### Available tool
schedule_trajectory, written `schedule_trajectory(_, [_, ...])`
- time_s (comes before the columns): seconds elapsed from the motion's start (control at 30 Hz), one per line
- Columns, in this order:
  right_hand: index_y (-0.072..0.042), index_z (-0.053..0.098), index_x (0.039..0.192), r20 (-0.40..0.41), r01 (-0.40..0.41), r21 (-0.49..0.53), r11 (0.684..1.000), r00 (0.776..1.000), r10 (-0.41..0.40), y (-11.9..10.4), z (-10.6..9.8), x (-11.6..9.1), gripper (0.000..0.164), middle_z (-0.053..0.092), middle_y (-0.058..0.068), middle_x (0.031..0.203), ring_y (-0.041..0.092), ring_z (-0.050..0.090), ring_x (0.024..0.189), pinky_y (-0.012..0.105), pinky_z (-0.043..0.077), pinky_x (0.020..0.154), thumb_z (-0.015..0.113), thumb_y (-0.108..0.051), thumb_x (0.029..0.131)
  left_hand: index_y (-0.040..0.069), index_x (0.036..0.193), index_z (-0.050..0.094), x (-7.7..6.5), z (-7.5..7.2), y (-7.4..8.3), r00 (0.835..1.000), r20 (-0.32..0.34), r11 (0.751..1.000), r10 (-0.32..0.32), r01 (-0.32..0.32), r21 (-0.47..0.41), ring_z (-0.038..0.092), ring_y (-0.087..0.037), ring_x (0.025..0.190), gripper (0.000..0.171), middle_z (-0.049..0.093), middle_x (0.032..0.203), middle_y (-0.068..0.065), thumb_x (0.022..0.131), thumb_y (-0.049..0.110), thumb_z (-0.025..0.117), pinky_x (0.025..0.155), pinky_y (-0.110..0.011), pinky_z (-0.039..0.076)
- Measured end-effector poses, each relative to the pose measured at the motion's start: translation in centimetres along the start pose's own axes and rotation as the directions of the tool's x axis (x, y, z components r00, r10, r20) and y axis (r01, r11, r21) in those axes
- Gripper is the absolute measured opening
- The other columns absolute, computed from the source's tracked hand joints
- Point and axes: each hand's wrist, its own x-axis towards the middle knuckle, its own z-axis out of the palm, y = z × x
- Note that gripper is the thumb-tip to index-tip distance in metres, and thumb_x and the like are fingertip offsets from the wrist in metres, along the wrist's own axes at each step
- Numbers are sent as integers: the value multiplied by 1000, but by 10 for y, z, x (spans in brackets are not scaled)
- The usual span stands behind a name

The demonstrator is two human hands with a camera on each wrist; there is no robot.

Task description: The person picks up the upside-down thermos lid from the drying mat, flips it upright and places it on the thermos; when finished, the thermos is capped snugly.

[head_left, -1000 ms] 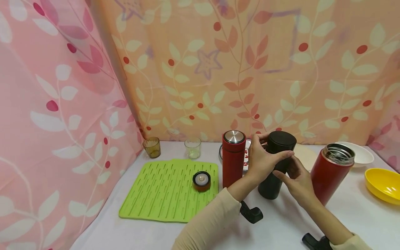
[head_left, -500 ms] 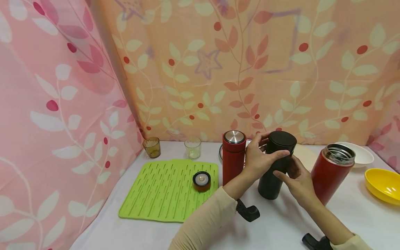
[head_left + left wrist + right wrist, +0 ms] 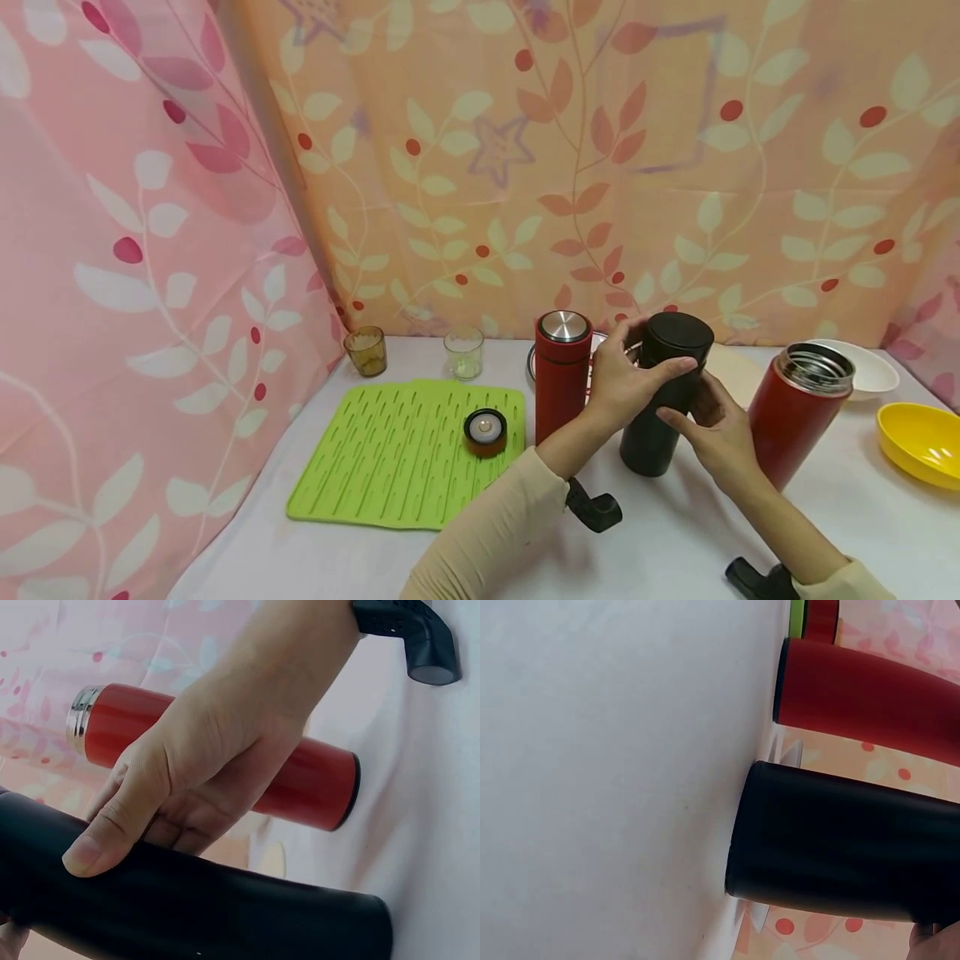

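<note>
A tall black flask (image 3: 648, 442) stands upright on the white table between both hands. My left hand (image 3: 624, 385) holds its upper part, thumb across the front and fingers behind, just below the lid's top. Lower down, my right hand (image 3: 720, 437) grips the flask from the right side. The left wrist view shows the right thumb (image 3: 101, 847) laid along the black wall. To the left is a red flask (image 3: 562, 383) with a steel-topped lid. Beside my right hand stands a wider red flask (image 3: 798, 417) with an open steel neck.
A green drying mat (image 3: 390, 467) lies left, bearing a round dark lid (image 3: 485, 433). Two small glasses, one amber (image 3: 366, 354) and one pale green (image 3: 463, 357), stand behind it. At right are a yellow bowl (image 3: 918, 442) and a white bowl (image 3: 873, 371); floral cloth encloses the table.
My left hand and forearm have shifted slightly left, the thumb moving a little along the black flask. The flask and my right hand stay in place.
</note>
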Motion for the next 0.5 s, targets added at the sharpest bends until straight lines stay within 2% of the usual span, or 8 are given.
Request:
schedule_trajectory(0.17, [-29,23,146,-10,2,6,1000,1000,-2,0,1,-1,74,42,12,142,4,48,122,9,39,89,64,-31,84,9,119,56,0,0,0,1000,-22,1000,-16,15,-22,56,2,98,57,63,110,-1,68,16,82,89,-13,45])
schedule_trajectory(0.4, [-29,24,146,-16,6,5,1000,1000,-6,0,0,-1,73,42,11,143,3,48,123,8,39,89,64,-30,85,7,119,56,-1,1,2,1000,-24,999,-19,18,-28,57,3,97,58,62,109,-2,68,15,81,88,-12,45])
schedule_trajectory(0.5, [-28,25,145,-19,12,5,1000,1000,-11,1,0,-1,73,43,11,141,-1,49,119,8,39,88,65,-30,84,7,119,55,-2,2,2,1000,-25,1000,-12,12,-24,56,3,97,57,62,109,-2,69,15,81,88,-12,45])
